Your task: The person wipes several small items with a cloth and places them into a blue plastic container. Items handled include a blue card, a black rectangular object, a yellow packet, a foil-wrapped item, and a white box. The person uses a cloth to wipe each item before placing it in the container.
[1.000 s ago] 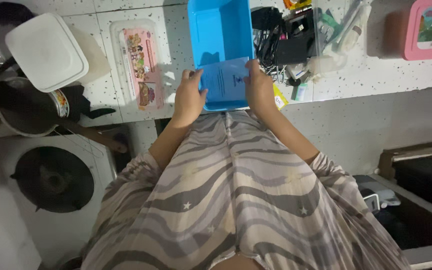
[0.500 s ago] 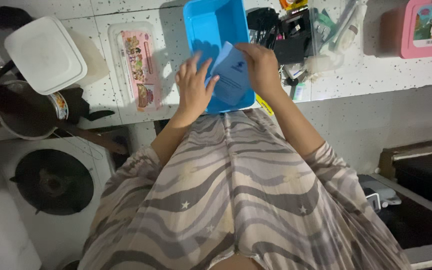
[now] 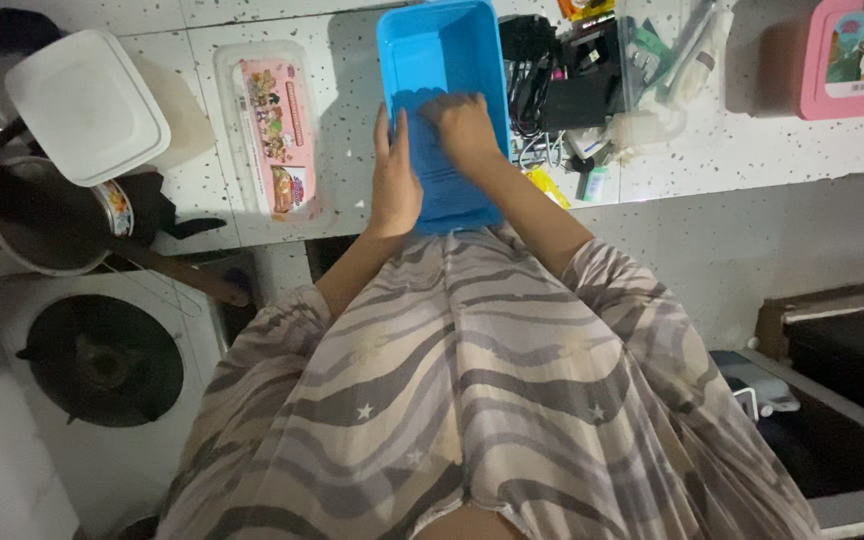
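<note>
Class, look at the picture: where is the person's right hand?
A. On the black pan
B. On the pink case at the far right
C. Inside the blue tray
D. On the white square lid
C. The right hand reaches down into the blue tray, while the left hand rests at the tray's left edge.

A smooth, glossy plastic blue bin [image 3: 439,60] sits on speckled stone-look counter [image 3: 752,140] (matt).

Your white speckled stone worktop [image 3: 752,150] carries a blue rectangular plastic tub [image 3: 439,60], a clear flat case with a pink cartoon insert [image 3: 272,130], a heap of black cables [image 3: 552,80] and a pink box [image 3: 857,55].
</note>
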